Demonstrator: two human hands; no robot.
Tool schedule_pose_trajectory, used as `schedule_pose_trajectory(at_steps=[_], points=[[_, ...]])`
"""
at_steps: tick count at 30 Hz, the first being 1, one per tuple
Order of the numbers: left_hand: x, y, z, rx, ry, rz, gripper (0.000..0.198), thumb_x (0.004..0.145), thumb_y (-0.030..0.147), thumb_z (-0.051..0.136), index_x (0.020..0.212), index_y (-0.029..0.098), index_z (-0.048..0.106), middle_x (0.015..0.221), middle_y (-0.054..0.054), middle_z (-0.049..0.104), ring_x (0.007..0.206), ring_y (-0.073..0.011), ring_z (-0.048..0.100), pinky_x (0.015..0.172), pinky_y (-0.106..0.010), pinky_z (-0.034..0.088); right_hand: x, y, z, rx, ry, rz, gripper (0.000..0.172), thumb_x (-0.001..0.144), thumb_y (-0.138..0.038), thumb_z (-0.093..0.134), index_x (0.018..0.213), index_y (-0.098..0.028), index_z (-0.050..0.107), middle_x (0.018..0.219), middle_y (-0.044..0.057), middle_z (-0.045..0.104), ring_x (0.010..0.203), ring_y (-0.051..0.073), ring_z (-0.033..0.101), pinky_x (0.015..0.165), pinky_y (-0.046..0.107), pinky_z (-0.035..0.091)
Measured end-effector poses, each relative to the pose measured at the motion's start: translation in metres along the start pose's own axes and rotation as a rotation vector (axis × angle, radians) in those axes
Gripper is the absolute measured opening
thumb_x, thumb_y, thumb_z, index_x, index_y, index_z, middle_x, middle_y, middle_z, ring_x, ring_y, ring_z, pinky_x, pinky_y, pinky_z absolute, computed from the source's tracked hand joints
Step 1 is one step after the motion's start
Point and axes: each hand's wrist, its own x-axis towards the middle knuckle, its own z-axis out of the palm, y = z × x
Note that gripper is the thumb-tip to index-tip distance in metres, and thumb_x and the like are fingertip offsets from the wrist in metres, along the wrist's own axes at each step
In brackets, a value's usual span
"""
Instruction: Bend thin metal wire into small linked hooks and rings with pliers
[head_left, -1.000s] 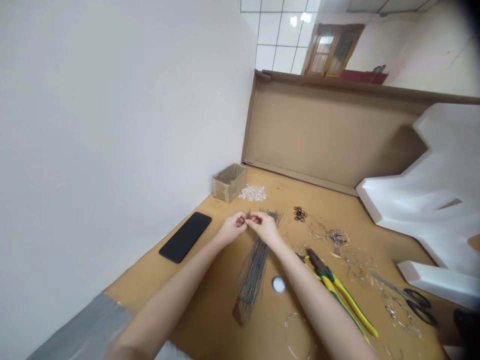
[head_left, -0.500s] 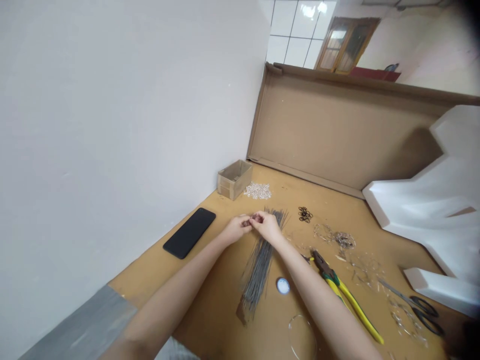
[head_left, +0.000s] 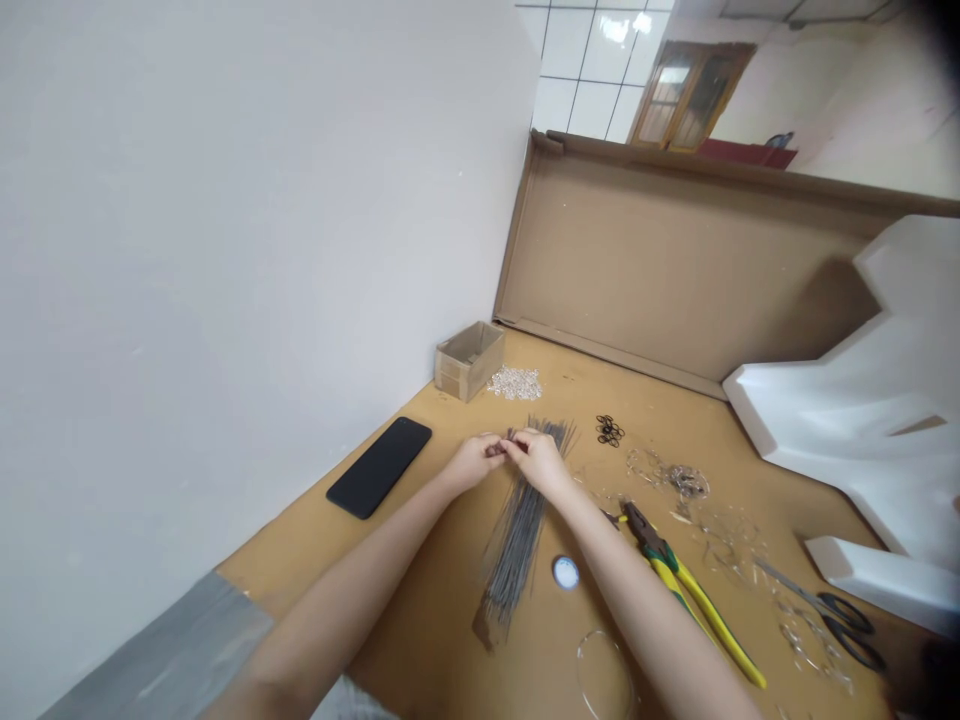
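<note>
My left hand (head_left: 474, 462) and my right hand (head_left: 538, 463) meet with fingertips pinched together above the upper part of a bundle of thin grey wires (head_left: 517, 555). Whatever is between the fingers is too small and too covered to make out. Both hands are closed. The wires lie lengthwise on the brown work surface, their far ends fanning out behind my right hand. Beneath my right forearm lie pliers with yellow and green handles (head_left: 705, 610). A small round blue-and-white disc (head_left: 565, 573) rests between the wires and that forearm.
A black phone (head_left: 379, 467) lies on the left. Farther back are a small cardboard box (head_left: 470, 362), a pile of clear beads (head_left: 515, 383) and black rings (head_left: 610, 431). Loose wire loops (head_left: 688, 482) and scissors (head_left: 832, 612) lie right, near white foam (head_left: 847, 400). A cardboard panel (head_left: 690, 270) stands behind.
The fingers of both hands have shifted very slightly against each other, still pinched together. The objects on the surface stay where they were.
</note>
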Motion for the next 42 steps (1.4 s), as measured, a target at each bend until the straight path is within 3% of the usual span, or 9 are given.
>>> schedule_pose_trajectory(at_steps=[5, 9, 14, 18, 24, 28, 34, 38, 42], points=[[-0.002, 0.006, 0.003, -0.074, -0.048, -0.072, 0.012, 0.066, 0.026, 0.063, 0.066, 0.014, 0.058, 0.063, 0.002, 0.056, 0.061, -0.0108, 0.048, 0.062, -0.023, 0.039, -0.002, 0.001, -0.002, 0.064, -0.030, 0.051, 0.025, 0.076, -0.028, 0.056, 0.052, -0.019, 0.055, 0.060, 0.001, 0.056, 0.061, 0.014, 0.050, 0.062, 0.025, 0.037], [-0.006, 0.023, 0.001, -0.182, -0.183, -0.178, 0.024, 0.063, 0.034, 0.066, 0.070, 0.013, 0.059, 0.060, 0.002, 0.055, 0.051, -0.0076, 0.044, 0.050, -0.020, 0.036, -0.005, 0.000, -0.012, 0.198, -0.107, 0.144, 0.031, 0.076, -0.036, 0.056, 0.050, -0.018, 0.054, 0.051, -0.001, 0.054, 0.053, 0.012, 0.050, 0.055, 0.024, 0.038], [-0.015, 0.063, -0.003, -0.324, -0.428, -0.270, 0.030, 0.064, 0.040, 0.065, 0.074, 0.012, 0.062, 0.061, 0.001, 0.055, 0.045, -0.0053, 0.041, 0.044, -0.019, 0.031, -0.022, -0.015, -0.049, 0.449, -0.246, 0.229, 0.036, 0.073, -0.049, 0.056, 0.065, -0.014, 0.063, 0.052, -0.001, 0.059, 0.049, 0.011, 0.055, 0.053, 0.024, 0.044], [-0.017, 0.094, 0.009, -0.377, -0.479, -0.261, 0.030, 0.063, 0.039, 0.067, 0.071, 0.012, 0.059, 0.060, 0.002, 0.054, 0.043, -0.0035, 0.039, 0.044, -0.019, 0.031, -0.047, -0.026, -0.081, 0.588, -0.179, 0.263, 0.037, 0.071, -0.051, 0.059, 0.070, -0.014, 0.064, 0.055, 0.000, 0.060, 0.050, 0.010, 0.055, 0.057, 0.024, 0.045], [-0.009, 0.144, 0.038, -0.269, -0.473, -0.179, 0.028, 0.067, 0.040, 0.065, 0.069, 0.014, 0.055, 0.048, 0.006, 0.047, 0.040, -0.0045, 0.038, 0.040, -0.018, 0.028, -0.082, -0.034, -0.118, 0.682, 0.060, 0.284, 0.027, 0.071, -0.044, 0.063, 0.076, -0.017, 0.067, 0.058, -0.001, 0.060, 0.054, 0.010, 0.053, 0.060, 0.024, 0.044], [-0.006, 0.162, 0.057, -0.244, -0.418, -0.136, 0.030, 0.067, 0.043, 0.064, 0.066, 0.015, 0.052, 0.047, 0.006, 0.045, 0.041, -0.0056, 0.040, 0.042, -0.018, 0.031, -0.093, -0.035, -0.132, 0.699, 0.169, 0.239, 0.023, 0.071, -0.040, 0.065, 0.079, -0.019, 0.070, 0.068, 0.001, 0.061, 0.064, 0.012, 0.053, 0.063, 0.024, 0.043], [-0.001, 0.158, 0.060, -0.121, -0.297, -0.048, 0.025, 0.068, 0.038, 0.063, 0.070, 0.014, 0.057, 0.062, 0.000, 0.056, 0.053, -0.0089, 0.048, 0.050, -0.021, 0.038, -0.092, -0.026, -0.133, 0.623, 0.187, 0.240, 0.027, 0.075, -0.042, 0.058, 0.072, -0.018, 0.069, 0.062, 0.000, 0.060, 0.060, 0.012, 0.050, 0.060, 0.023, 0.040], [0.001, 0.155, 0.048, -0.117, -0.172, 0.027, 0.024, 0.071, 0.036, 0.062, 0.082, 0.015, 0.060, 0.070, -0.003, 0.061, 0.066, -0.0129, 0.055, 0.063, -0.024, 0.042, -0.090, -0.026, -0.129, 0.597, 0.040, 0.255, 0.031, 0.078, -0.044, 0.055, 0.065, -0.018, 0.065, 0.053, -0.002, 0.053, 0.049, 0.010, 0.044, 0.050, 0.021, 0.035], [0.000, 0.157, 0.043, -0.099, -0.138, 0.083, 0.019, 0.072, 0.035, 0.061, 0.077, 0.016, 0.060, 0.067, -0.002, 0.059, 0.063, -0.0124, 0.053, 0.059, -0.023, 0.041, -0.089, -0.035, -0.125, 0.610, -0.038, 0.228, 0.033, 0.078, -0.044, 0.055, 0.061, -0.017, 0.063, 0.052, -0.003, 0.053, 0.049, 0.009, 0.044, 0.050, 0.021, 0.035]])
